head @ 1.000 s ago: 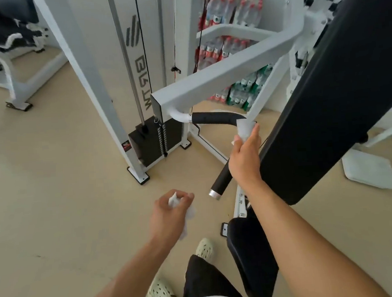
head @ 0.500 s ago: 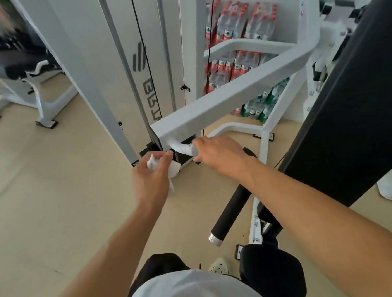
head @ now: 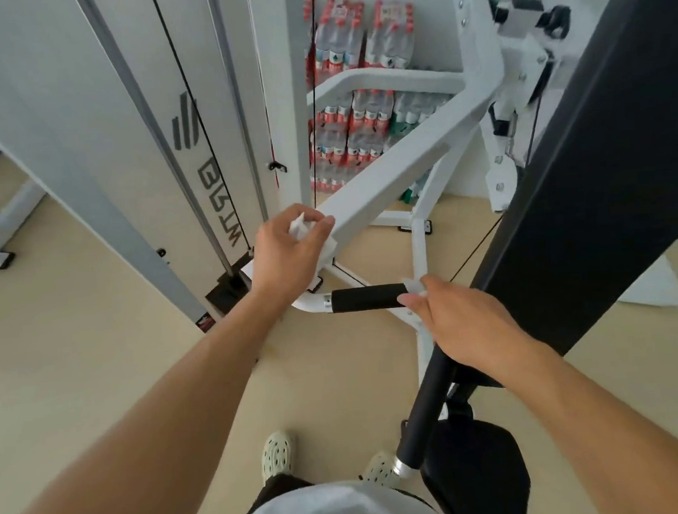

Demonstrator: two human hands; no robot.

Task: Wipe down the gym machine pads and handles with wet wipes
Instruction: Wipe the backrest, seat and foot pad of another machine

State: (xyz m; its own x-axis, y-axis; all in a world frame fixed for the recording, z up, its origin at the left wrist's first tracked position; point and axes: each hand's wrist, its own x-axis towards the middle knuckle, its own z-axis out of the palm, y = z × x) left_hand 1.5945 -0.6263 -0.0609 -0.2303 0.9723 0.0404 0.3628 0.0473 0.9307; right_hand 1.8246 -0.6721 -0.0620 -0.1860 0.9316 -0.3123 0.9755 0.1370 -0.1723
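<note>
Wiping: R hand (head: 466, 321) pinched wet wipe (head: 414, 285) against black foam handle (head: 367, 297); L hand (head: 286, 255) clutched crumpled wipe (head: 299, 226) beside white machine arm (head: 403, 163). Beige floor (head: 79, 349); bottled-water packs (head: 360, 98) by wall.

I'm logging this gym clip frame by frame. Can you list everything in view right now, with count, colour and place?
Horizontal grip: one, black, centre, on a white bent tube.
Angled grip: one, black with a silver end cap, lower right of centre.
Wipes: two, white; one bunched in the left hand, one at the horizontal grip's right end.
Back pad: one, black, right.
Seat pad: one, black, bottom right.
Machine arm: one, white, running diagonally.
Weight tower: one, white, left.
Bottled water packs: several, stacked behind.
Floor: beige.
Shoes: two, pale, bottom.
Left hand: holds a wipe.
Right hand: holds a wipe at the grip.
</note>
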